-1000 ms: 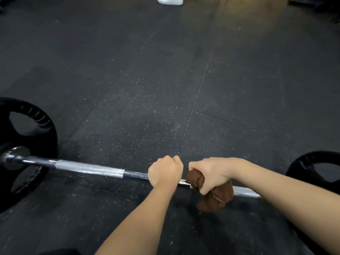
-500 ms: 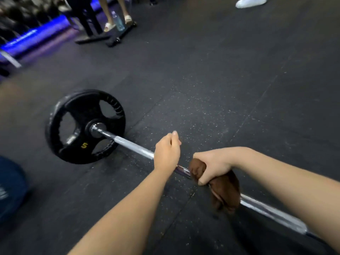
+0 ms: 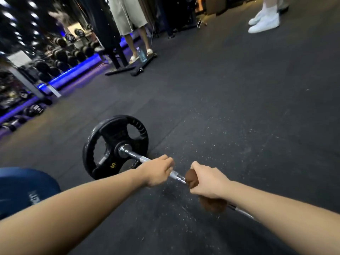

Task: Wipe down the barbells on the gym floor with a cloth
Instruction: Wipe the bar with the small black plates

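Head view: dark speckled rubber floor (image 3: 239, 107), gym around us. Far left, a dumbbell rack (image 3: 60, 52) with a blue light strip (image 3: 73, 70) under it, blurred. At the top, a person in beige shorts (image 3: 128, 13) stands in sandals on a black machine base, with one water bottle (image 3: 142, 54) by their feet. At top right is one pair of white shoes (image 3: 265, 21) on a second person. At lower left a blue fabric shape (image 3: 24, 188) with white lettering sits close to us; we cannot tell what it is. Nothing lies on the floor between us and the bar.

One barbell (image 3: 136, 155) lies on the floor, running from mid-left down to lower right. We see one black weight plate (image 3: 114, 133) marked 5 on its far end; the other end is out of frame.

Our left hand (image 3: 158, 171) is over the bar with its fingers curled round it, near the plate. Our right hand (image 3: 207, 181) is just beside it, apart by a short bare stretch of bar, fist wrapped round one brown cloth (image 3: 191, 179) that is wrapped on the bar. Cloth pokes out on both sides of the fist, and its loose end hangs below the wrist. Our right forearm hides the bar beyond the cloth.
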A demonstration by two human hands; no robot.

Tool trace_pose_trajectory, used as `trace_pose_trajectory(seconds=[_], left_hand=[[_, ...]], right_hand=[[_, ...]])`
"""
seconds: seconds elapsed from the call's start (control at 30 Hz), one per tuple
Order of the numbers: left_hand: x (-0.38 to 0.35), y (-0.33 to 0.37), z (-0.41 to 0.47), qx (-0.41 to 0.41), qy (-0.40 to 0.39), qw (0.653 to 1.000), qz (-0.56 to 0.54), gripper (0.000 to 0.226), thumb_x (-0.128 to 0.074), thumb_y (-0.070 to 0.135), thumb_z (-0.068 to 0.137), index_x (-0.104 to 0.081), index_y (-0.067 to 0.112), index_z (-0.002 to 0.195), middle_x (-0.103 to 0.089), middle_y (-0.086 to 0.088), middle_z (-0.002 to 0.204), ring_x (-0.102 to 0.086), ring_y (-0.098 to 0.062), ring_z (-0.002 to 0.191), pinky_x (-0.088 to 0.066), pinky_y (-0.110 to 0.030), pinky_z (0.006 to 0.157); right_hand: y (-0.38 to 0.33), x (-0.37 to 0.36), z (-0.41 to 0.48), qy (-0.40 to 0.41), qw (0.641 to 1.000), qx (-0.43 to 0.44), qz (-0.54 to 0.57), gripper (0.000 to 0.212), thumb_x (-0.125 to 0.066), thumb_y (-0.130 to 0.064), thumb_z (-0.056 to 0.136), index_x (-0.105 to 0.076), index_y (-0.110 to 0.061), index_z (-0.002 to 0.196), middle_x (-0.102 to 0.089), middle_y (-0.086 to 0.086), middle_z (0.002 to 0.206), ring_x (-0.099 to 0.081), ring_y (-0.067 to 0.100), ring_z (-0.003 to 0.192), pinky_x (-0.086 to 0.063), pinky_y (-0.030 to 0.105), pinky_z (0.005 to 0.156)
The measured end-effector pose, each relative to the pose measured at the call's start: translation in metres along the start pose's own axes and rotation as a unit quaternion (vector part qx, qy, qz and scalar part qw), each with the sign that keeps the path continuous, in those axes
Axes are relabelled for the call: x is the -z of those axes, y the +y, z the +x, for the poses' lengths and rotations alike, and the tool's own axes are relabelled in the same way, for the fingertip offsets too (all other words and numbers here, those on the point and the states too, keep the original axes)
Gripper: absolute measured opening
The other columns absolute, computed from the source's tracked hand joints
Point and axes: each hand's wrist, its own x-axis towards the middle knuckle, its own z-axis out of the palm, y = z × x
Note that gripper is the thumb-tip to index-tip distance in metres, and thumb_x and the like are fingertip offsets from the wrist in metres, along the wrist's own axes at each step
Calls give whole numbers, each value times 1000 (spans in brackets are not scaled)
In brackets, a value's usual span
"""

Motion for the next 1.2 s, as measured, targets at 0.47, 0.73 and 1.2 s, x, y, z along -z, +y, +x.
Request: trace_pose_trajectory(seconds=[0.47,0.73,1.2], left_hand=[[-103,-25,59,37,363,930,-54,52,-34,30,103,-46,18,53,-45,6,50,-42,-21,54,-47,-41,72],[-106,-29,75,40,400,915,-35,54,-40,30,95,-34,22,42,-43,5,38,-38,-20,44,-42,-35,63],[-109,-30,75,29,445,895,-30,66,-41,35,100,-48,17,37,-43,3,35,-38,-21,38,-43,-33,60]], right_hand=[[27,-24,-45,113,993,4,23,35,-65,-51,83,-39,-40,102,-49,-15,102,-57,9,90,-50,30,80],[-4,-57,-2,253,964,10,83,42,-74,-39,86,-38,-46,107,-42,-23,107,-51,2,96,-45,22,78],[-15,-58,11,226,971,-8,-71,40,-66,-53,84,-44,-35,112,-44,-16,108,-54,9,99,-47,28,73]])
